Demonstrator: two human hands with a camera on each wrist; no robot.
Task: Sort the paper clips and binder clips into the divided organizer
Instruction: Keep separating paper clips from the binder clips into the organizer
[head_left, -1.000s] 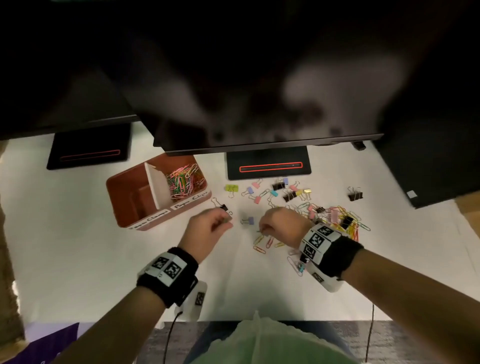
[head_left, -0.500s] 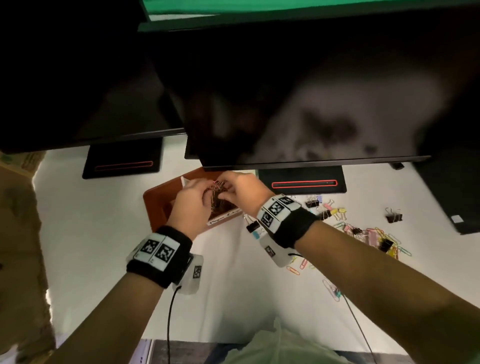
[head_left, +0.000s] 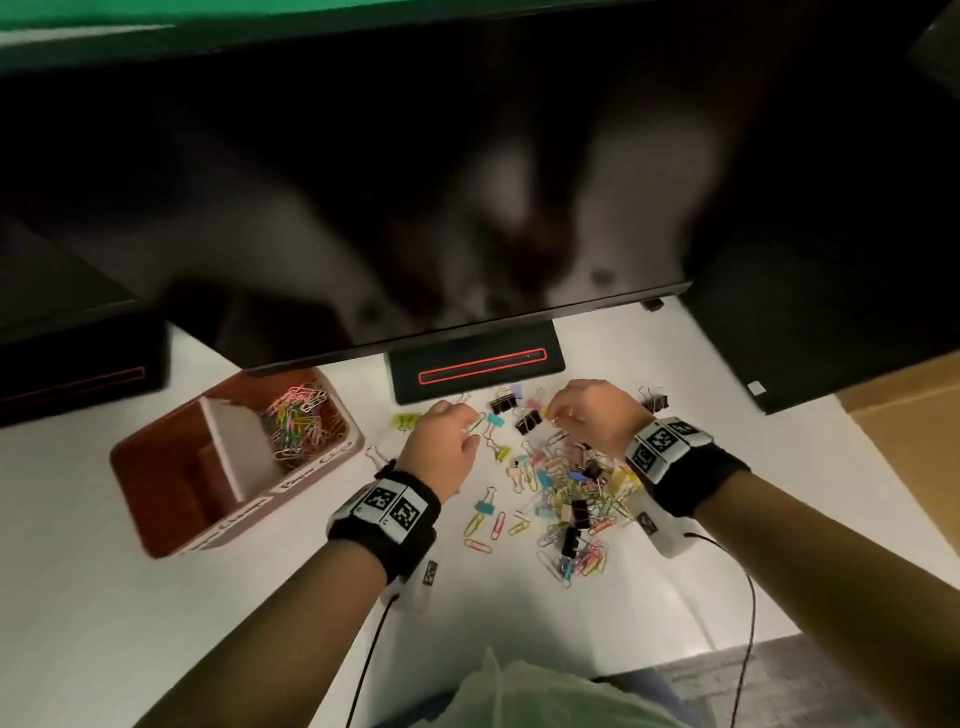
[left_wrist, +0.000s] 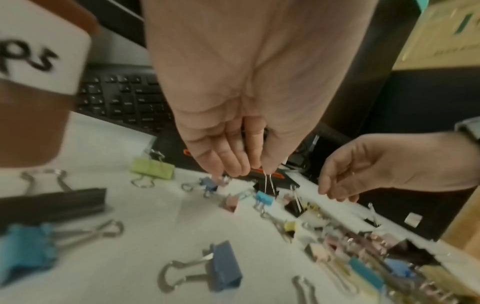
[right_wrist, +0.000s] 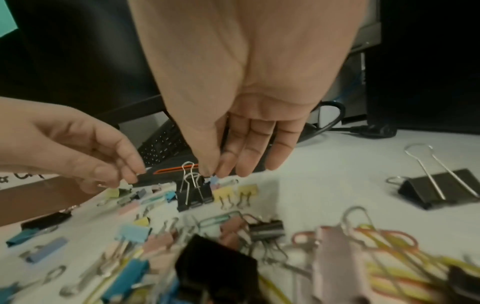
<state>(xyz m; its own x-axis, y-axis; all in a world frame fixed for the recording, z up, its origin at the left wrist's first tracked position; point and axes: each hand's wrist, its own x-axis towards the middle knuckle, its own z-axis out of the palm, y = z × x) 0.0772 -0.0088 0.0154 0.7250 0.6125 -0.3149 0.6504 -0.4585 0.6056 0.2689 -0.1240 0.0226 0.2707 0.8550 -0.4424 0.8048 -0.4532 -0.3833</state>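
The brown divided organizer (head_left: 156, 483) stands at the left, with coloured paper clips (head_left: 301, 423) in its far right compartment. A mixed pile of clips (head_left: 571, 499) lies on the white desk between my wrists. My left hand (head_left: 470, 431) is at the pile's far left edge. In the left wrist view its fingertips (left_wrist: 259, 171) pinch the wire handle of a small light blue binder clip (left_wrist: 265, 198). My right hand (head_left: 553, 415) is at the pile's far side, where thumb and forefinger (right_wrist: 213, 174) pinch a tiny pale blue binder clip (right_wrist: 214, 180) beside black binder clips (right_wrist: 193, 195).
A monitor overhangs the far side of the desk, its black base (head_left: 475, 364) just beyond my hands. A keyboard (left_wrist: 122, 96) lies behind that. A large black binder clip (right_wrist: 439, 187) sits apart at the right. Cardboard (head_left: 909, 415) borders the desk's right edge.
Half a second ago both hands were together over the organizer. They have moved right, back to the pile, and each now pinches a binder clip.
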